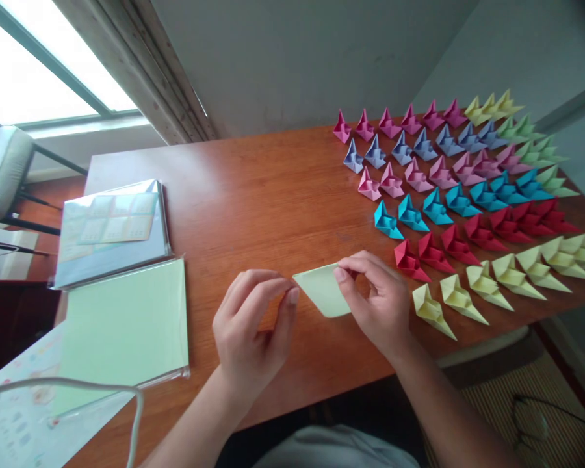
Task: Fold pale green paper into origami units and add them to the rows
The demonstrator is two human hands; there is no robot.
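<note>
My right hand [377,299] pinches a folded piece of pale green paper [322,291] at its right end, thumb in front and fingers curled behind. The paper is held up over the table, its flat face towards me. My left hand [253,318] is closed in a pinch, thumb and index fingertips together, right beside the paper's left corner. Whether the corner is between those fingertips cannot be made out. To the right of my right hand stands a row of pale yellow folded paper pieces [431,312] with pointed tips.
More rows of folded pieces fill the table's right side: red [409,260], turquoise [387,221], pink [369,185], lavender [353,157] and magenta [341,128]. On the left lie a pack of green paper [127,325], a blue-grey pack [112,253] and a white cable [139,416].
</note>
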